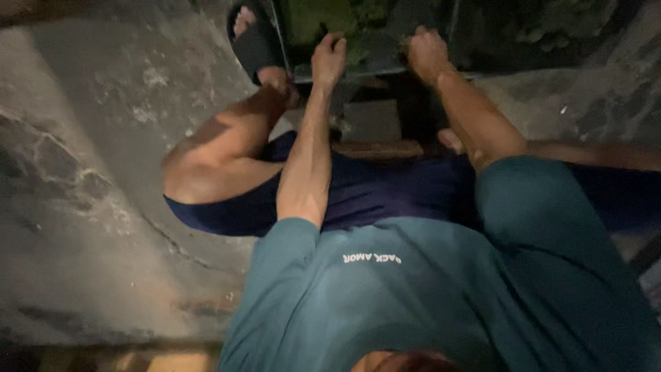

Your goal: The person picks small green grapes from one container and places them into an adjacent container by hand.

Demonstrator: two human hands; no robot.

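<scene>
I am crouched on a concrete floor, looking down past my teal shirt (413,296) and dark blue shorts (385,189). Both arms reach forward to a dark tray (375,63) holding green plants (323,17). My left hand (329,58) curls its fingers over the tray's near rim. My right hand (427,55) is closed in a fist at the tray's right corner, and what lies under its fingers is hidden. My left foot in a black sandal (255,43) stands just left of the tray.
Rough, cracked grey concrete (89,172) spreads to the left. A brown wooden plank (379,148) lies under my legs. More dark foliage (551,27) and a thin upright metal bar (454,24) stand at the upper right. The light is dim.
</scene>
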